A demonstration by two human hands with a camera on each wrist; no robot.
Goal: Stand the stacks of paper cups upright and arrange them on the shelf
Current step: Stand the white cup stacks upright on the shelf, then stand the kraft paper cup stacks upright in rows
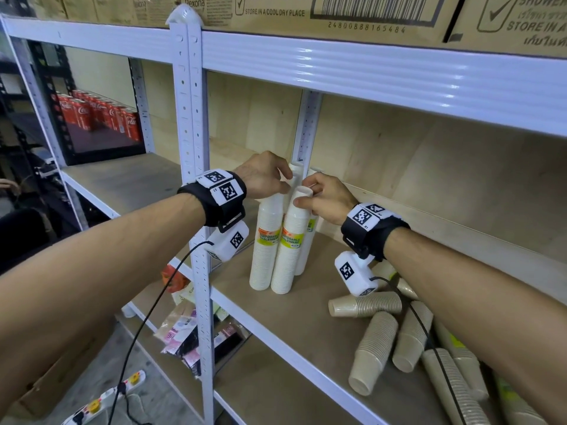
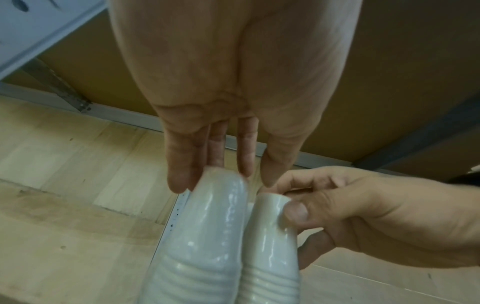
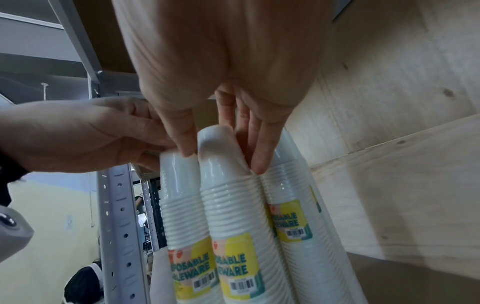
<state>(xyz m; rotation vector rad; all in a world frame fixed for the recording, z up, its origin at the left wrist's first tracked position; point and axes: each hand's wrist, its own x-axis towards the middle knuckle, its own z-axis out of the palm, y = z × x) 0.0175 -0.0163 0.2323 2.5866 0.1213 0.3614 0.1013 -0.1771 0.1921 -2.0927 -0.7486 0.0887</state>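
Note:
Several white paper cup stacks in plastic sleeves stand upright together at the left end of the shelf board [image 1: 306,338]. My left hand [image 1: 283,182] curls over the top of the left white stack [image 1: 265,240], its fingertips [image 2: 179,179] round that top. My right hand [image 1: 303,196] pinches the top of the front white stack [image 1: 290,240] between thumb and fingers [image 3: 258,164]; the yellow label [image 3: 233,267] faces the right wrist camera. Two more white stacks [image 1: 306,240] stand behind. Several brown cup stacks [image 1: 372,354] lie on their sides under my right forearm.
A white perforated post [image 1: 196,240] rises just left of the white stacks. Cardboard boxes [image 1: 337,13] sit on the shelf above. Red cola cans [image 1: 98,111] stand in the far-left bay. Packets [image 1: 196,338] lie on the lower shelf, and a power strip [image 1: 104,397] lies on the floor.

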